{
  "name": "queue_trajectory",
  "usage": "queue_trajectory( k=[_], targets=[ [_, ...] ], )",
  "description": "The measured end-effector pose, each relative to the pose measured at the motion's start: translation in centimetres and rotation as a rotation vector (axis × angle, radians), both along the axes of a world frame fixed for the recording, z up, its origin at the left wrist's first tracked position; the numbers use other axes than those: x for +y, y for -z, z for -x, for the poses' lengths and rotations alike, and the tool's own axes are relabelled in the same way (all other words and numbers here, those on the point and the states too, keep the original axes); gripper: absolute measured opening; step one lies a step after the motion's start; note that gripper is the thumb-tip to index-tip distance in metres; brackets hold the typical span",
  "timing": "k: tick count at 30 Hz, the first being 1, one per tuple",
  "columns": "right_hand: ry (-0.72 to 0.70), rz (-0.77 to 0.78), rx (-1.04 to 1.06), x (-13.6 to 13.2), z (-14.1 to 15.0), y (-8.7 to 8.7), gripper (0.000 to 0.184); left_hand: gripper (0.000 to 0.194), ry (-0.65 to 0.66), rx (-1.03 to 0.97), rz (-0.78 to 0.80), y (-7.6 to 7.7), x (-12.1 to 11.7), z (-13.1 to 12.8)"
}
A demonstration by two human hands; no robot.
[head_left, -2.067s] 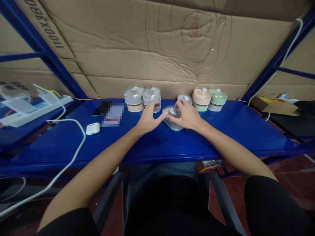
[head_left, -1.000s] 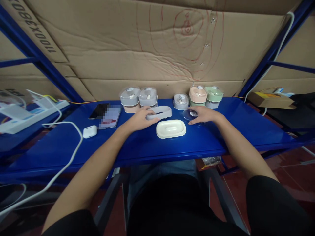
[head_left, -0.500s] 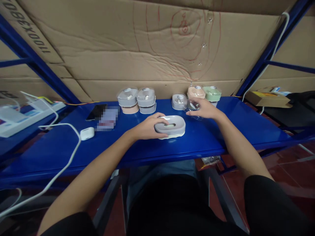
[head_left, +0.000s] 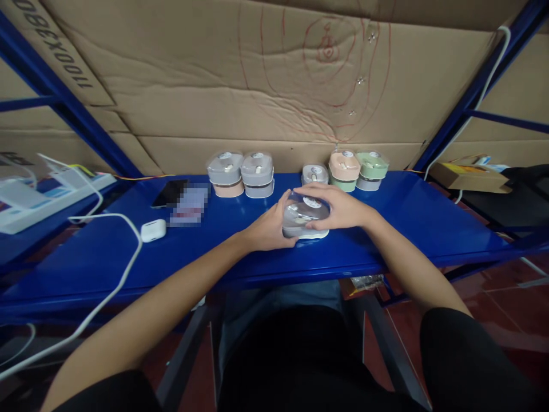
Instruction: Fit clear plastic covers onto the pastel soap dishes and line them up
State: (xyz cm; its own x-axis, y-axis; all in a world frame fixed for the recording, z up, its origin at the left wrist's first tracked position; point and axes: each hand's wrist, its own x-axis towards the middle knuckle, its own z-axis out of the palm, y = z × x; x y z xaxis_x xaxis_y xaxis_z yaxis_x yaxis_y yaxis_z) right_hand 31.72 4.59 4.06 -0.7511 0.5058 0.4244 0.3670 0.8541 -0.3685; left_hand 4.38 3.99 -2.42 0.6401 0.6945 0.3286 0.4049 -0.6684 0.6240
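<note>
A left hand [head_left: 268, 229] and a right hand [head_left: 338, 209] grip a clear-lidded plastic box [head_left: 305, 216] at the middle of the blue worktop [head_left: 398, 246].

Both hands are closed around the box from either side, the right one curving over its lid. It looks light and stiff, and the smooth lid may prove slippery, so its sides seem the surest hold. Five more lidded boxes [head_left: 257, 174] stand in a row at the back. One phone [head_left: 169, 193] and one white earbud case [head_left: 153, 230] lie to the left.
</note>
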Motion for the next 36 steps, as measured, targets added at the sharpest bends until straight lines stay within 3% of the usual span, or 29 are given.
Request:
queue_trajectory(
  k=[5, 8, 15, 21, 26, 28, 31, 34, 36],
  targets=[
    [-0.007, 0.086, -0.091, 0.6, 0.8, -0.4, 0.084, 0.158, -0.007, -0.116, 0.162, 0.5, 0.9, 0.4],
    [-0.038, 0.139, -0.162, 0.9, 1.6, -0.1, 0.082, 0.157, -0.022, -0.142, 0.213, 0.6, 1.2, 0.5],
    [0.053, 0.142, -0.18, 0.6, 1.7, 1.5, 0.09, 0.15, -0.076, -0.114, 0.2, 0.3, 1.1, 0.3],
    [0.092, 0.14, -0.159, 1.1, -0.1, 2.4, 0.114, 0.142, -0.061, -0.13, 0.177, -0.4, 1.3, 1.0],
    [0.175, 0.103, -0.034, 1.7, -0.5, 3.1, 0.108, 0.131, -0.092, -0.279, 0.162, -0.5, 2.7, 2.0],
    [0.258, 0.034, 0.01, 1.6, -0.1, 2.5, 0.105, 0.122, -0.118, -0.376, 0.099, -0.5, 3.3, 2.2],
    [0.542, -0.077, 0.025, 2.1, 0.8, 0.9, 0.102, 0.098, -0.245, -0.438, -0.075, -1.0, 3.7, 2.5],
    [0.843, -0.15, -0.024, 4.4, 1.7, -0.5, 0.096, 0.081, -0.395, -0.373, -0.208, -1.6, 3.6, 2.7],
    [0.958, -0.181, -0.057, 6.7, 2.4, -0.8, 0.092, 0.078, -0.441, -0.315, -0.254, -2.0, 3.3, 2.7]
  ],
)
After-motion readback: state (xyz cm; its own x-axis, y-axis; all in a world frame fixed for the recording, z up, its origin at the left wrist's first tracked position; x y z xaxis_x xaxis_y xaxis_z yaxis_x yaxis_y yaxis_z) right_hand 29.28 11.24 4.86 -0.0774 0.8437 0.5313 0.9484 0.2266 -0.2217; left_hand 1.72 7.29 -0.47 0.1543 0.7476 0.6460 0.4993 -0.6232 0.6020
